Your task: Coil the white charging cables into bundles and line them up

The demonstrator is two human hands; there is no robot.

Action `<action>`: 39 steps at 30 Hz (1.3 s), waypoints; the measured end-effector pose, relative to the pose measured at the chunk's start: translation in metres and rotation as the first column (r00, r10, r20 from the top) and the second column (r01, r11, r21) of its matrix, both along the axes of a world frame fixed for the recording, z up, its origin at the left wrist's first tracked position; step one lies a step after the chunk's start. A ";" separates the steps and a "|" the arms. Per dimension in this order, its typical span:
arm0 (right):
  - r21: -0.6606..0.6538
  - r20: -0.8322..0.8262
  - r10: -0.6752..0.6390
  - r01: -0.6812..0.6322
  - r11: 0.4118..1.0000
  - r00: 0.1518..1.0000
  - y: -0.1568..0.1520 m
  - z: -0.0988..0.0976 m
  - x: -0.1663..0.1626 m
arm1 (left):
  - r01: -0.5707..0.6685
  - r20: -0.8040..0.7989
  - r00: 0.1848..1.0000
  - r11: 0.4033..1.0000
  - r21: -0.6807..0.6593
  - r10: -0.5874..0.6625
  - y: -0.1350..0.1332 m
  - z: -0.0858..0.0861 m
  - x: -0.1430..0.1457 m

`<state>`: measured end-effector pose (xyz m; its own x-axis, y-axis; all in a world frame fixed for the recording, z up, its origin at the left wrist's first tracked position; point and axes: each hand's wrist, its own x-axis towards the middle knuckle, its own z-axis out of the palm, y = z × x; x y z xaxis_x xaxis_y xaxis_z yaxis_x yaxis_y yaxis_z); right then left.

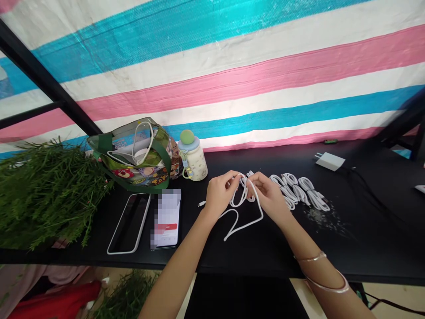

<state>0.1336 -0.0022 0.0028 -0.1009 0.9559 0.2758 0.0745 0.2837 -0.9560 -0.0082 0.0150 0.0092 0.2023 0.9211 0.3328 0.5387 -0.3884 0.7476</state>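
My left hand (219, 195) and my right hand (268, 197) both pinch a white charging cable (247, 226) above the black table (365, 212). Its loops hang down between them, and a small connector end (201, 204) lies on the tabletop just left of my left hand. Close to my right hand lies a row of several bundled white cables (299, 190). Part of the cable is hidden by my fingers.
Left of my hands lie a white-edged smartphone (129, 223) and a second phone (166, 217) with a blurred screen. Behind them stand a cartoon-print bag (131, 153) and a cream bottle (192, 157). A green plant heap (43, 195) covers the left end. A white charger (330, 161) sits back right.
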 end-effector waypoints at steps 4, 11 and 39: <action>-0.008 0.016 0.014 -0.013 1.000 1.000 -0.001 -0.001 -0.001 | -0.017 -0.036 0.999 1.000 -0.003 0.016 -0.001 0.001 0.001; -0.016 -0.018 0.092 -0.092 0.996 0.996 0.001 0.001 -0.001 | 0.030 0.008 1.000 0.998 -0.052 -0.030 0.001 0.000 0.001; 0.091 -0.171 -0.262 0.280 0.956 0.950 0.006 -0.007 0.010 | 0.264 0.070 0.965 0.938 -0.223 -0.254 0.000 0.002 -0.001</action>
